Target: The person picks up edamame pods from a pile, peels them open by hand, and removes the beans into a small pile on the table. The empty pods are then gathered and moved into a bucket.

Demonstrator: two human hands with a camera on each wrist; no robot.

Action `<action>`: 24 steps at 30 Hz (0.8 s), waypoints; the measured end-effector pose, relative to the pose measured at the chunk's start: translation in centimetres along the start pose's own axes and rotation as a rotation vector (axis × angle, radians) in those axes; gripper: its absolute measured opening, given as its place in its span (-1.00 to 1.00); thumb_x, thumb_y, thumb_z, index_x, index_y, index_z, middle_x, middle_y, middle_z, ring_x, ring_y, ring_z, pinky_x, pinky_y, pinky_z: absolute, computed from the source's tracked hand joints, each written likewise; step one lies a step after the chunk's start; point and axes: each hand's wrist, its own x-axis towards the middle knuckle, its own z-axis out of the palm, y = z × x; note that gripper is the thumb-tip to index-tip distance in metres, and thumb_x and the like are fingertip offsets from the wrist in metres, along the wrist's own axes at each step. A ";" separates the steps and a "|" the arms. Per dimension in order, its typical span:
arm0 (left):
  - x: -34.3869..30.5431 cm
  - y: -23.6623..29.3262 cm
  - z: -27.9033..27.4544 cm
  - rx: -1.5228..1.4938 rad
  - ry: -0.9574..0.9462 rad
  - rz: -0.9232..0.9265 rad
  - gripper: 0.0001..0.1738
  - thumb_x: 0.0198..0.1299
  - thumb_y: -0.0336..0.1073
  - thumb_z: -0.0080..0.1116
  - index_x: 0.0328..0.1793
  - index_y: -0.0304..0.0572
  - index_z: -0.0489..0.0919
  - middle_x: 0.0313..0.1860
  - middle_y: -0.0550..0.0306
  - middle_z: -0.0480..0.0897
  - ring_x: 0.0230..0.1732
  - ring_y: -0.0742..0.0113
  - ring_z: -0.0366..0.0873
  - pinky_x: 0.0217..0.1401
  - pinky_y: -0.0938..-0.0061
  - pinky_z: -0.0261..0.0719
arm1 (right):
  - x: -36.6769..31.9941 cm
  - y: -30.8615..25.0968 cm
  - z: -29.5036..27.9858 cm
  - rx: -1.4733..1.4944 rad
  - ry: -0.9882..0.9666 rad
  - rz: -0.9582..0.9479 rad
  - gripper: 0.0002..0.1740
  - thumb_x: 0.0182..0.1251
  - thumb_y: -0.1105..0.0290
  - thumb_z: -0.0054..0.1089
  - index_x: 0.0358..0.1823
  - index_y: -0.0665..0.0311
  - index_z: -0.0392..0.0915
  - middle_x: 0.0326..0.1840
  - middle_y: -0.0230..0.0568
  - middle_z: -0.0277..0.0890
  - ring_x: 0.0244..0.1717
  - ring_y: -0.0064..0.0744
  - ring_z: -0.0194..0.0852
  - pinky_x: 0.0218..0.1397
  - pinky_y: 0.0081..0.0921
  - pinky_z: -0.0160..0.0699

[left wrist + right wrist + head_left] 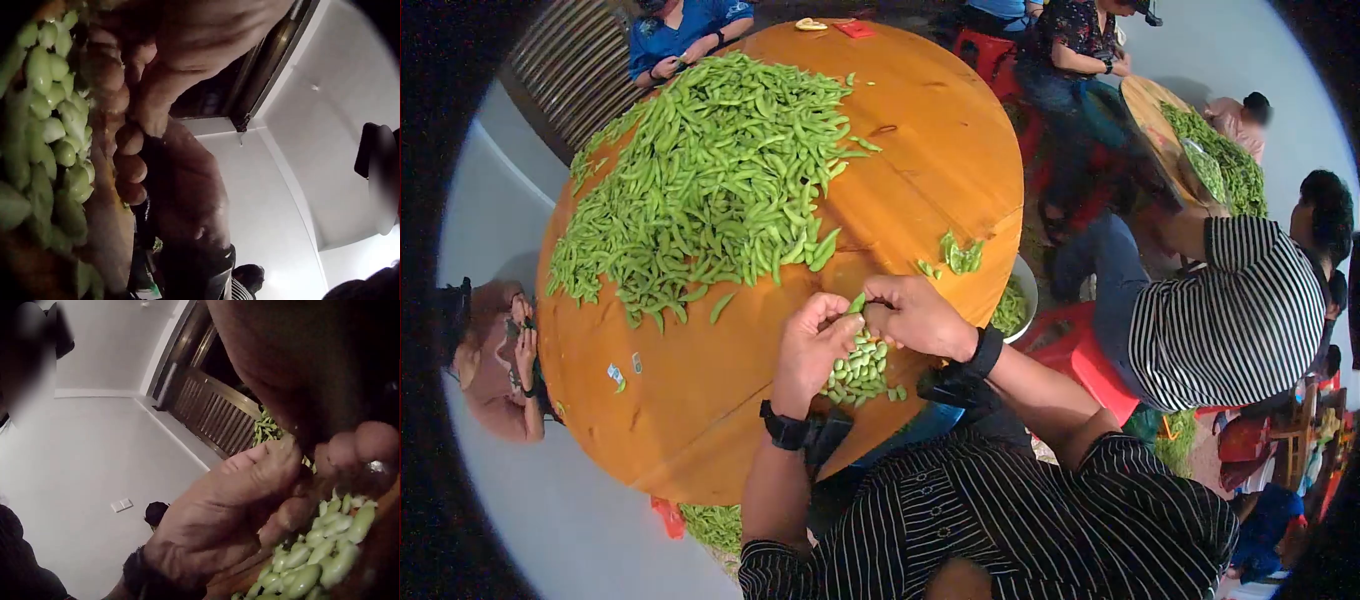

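Observation:
In the head view both hands meet above a small pile of shelled green beans (860, 375) at the near edge of the round wooden table. Between thumb and forefinger, my left hand (812, 345) pinches a green bean pod (857, 303), whose tip sticks up. My right hand (922, 318) grips the same pod from the other side, fingers curled. Both wrist views show the hands close together beside the shelled beans (53, 125); there the fingers hide the pod. Pale, plump beans (306, 575) lie just under the right fingers.
A large heap of unshelled pods (710, 180) covers the table's far left. Empty-looking husks (962, 255) lie near the right edge, above a white basin (1025, 290) of green pods. Other people sit around, one in a striped shirt (1230, 315) on the right.

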 end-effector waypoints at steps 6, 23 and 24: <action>-0.1 -0.2 0.3 0.092 0.117 0.007 -0.86 0.24 -0.44 0.13 -0.10 -0.33 0.56 -0.42 0.26 0.56 -0.51 0.59 0.47 -0.45 0.64 0.47 | 0.2 -0.1 0.6 -0.271 0.145 -0.188 -0.91 0.10 0.46 0.04 -0.44 0.34 0.48 -0.50 0.18 0.46 -0.42 0.24 0.48 -0.35 -0.05 0.45; 0.2 -0.7 -0.5 -0.139 -0.056 -0.125 -0.75 0.42 -0.21 -0.05 -0.20 -0.22 0.52 -0.45 0.23 0.57 -0.53 0.49 0.51 -0.51 0.64 0.45 | 0.1 0.9 -0.8 0.030 -0.039 -0.045 -0.89 0.16 0.46 0.05 -0.36 0.30 0.55 -0.52 0.03 0.49 -0.50 -0.02 0.52 -0.38 -0.27 0.48; 0.2 -0.7 -0.5 -0.138 -0.058 -0.125 -0.75 0.42 -0.21 -0.05 -0.20 -0.22 0.52 -0.45 0.23 0.57 -0.53 0.49 0.51 -0.51 0.64 0.45 | 0.1 0.8 -1.0 0.122 -0.118 0.095 -0.88 0.17 0.46 0.04 -0.34 0.30 0.55 -0.51 0.02 0.49 -0.49 -0.04 0.53 -0.35 -0.28 0.49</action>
